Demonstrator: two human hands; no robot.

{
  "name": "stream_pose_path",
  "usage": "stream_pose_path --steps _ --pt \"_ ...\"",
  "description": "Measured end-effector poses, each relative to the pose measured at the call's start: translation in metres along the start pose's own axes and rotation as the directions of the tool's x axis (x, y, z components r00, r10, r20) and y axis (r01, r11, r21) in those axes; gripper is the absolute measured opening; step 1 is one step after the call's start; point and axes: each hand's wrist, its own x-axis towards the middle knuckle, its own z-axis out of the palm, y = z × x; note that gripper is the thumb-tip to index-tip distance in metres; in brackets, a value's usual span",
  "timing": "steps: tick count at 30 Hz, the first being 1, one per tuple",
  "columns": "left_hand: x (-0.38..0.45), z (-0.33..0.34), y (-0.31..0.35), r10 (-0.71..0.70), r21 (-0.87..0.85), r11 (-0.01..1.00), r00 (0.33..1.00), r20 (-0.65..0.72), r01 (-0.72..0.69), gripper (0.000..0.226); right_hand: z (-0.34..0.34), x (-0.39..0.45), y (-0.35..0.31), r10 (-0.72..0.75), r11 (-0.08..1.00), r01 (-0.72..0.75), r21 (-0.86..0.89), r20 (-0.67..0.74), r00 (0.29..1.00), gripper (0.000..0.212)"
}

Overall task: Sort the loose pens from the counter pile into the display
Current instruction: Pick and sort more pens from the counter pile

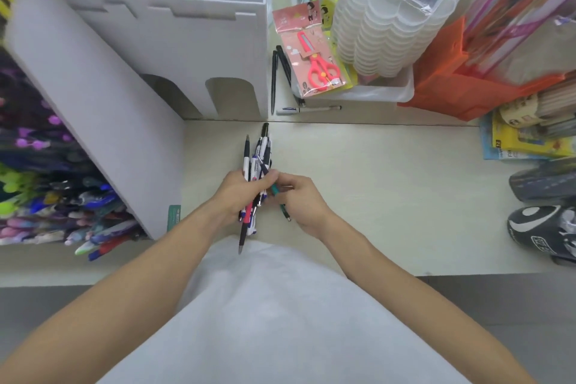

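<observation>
My left hand grips a bundle of several pens above the cream counter; the pens are black, white, blue and one red, pointing away from me. My right hand pinches a teal and black pen right beside the bundle. The white cardboard display stands at the back left, with open compartments on top and two arched openings low on its front. Three more loose pens lie at the back, between the display and a white bin.
A white bin holds packaged pink scissors and a stack of clear tubs. An orange folder and books sit at the right, dark pouches at the far right. Colourful pens fill the left tray.
</observation>
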Motion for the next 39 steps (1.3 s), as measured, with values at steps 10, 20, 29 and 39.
stream_pose_path --steps 10,20,29,39 --pt "-0.007 -0.014 -0.003 0.008 -0.09 0.996 0.985 -0.17 -0.023 0.024 -0.023 0.026 -0.028 -0.294 0.892 0.126 -0.435 -0.345 0.891 0.02" --pt "-0.018 -0.036 -0.008 -0.059 -0.142 0.989 0.981 -0.187 0.032 0.03 -0.037 0.108 -0.044 -0.497 0.438 0.015 -0.899 -0.228 0.837 0.074" --pt "-0.017 -0.041 -0.015 -0.074 -0.072 0.996 0.974 -0.216 0.06 0.039 -0.012 0.112 -0.044 -0.534 0.177 0.049 -0.983 -0.054 0.844 0.055" --pt "-0.018 -0.04 -0.022 -0.065 -0.089 0.995 0.956 -0.285 0.041 0.033 -0.019 0.11 -0.032 -0.597 0.083 0.227 -0.97 0.134 0.791 0.041"
